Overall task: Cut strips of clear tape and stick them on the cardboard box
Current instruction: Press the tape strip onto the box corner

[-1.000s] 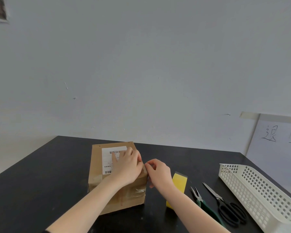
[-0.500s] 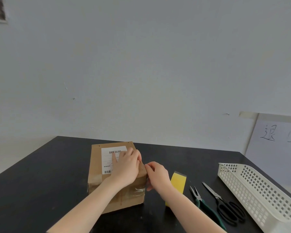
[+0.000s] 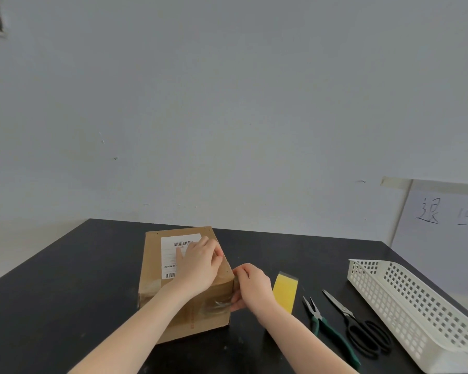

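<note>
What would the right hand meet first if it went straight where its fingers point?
The box: the right hand points left into its right side by the taped corner and looks to be touching it.

One box point(image 3: 154, 282), two hands, left hand point(image 3: 197, 268), right hand point(image 3: 253, 286), one yellow block point(image 3: 284, 292), one pliers point(image 3: 325, 326), one scissors point(image 3: 355, 321), one basket point(image 3: 416, 295), one table point(image 3: 65, 292).
</note>
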